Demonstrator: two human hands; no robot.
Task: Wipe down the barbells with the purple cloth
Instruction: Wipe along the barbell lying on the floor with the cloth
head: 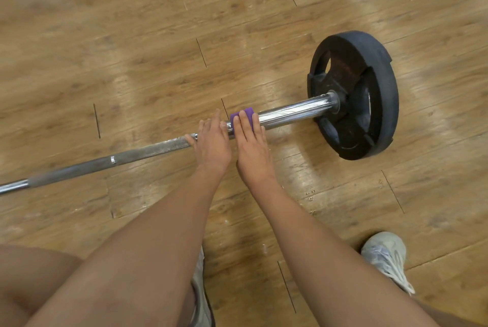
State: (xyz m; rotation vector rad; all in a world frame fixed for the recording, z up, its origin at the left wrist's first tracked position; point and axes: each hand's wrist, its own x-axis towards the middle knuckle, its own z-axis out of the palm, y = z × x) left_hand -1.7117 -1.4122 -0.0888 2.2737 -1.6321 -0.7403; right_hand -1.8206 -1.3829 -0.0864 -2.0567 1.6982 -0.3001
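A steel barbell [137, 153] lies on the wooden floor, running from the lower left edge up to a black weight plate [369, 94] at the right. A purple cloth [249, 113] is wrapped over its shiny sleeve just left of the plate. My right hand [252, 147] lies over the cloth with straight fingers pressing it onto the sleeve. My left hand [211, 144] rests on the bar right beside it, at the end of the knurled shaft, fingers extended over the bar and thumb on the knurling. Only a strip of the cloth shows past my fingers.
Light brown wooden floor [158, 49] fills the view. My two pale sneakers stand near the bottom, one [385, 258] at the right and one [202, 297] partly hidden under my left forearm. My bare knee [31, 279] is at the lower left.
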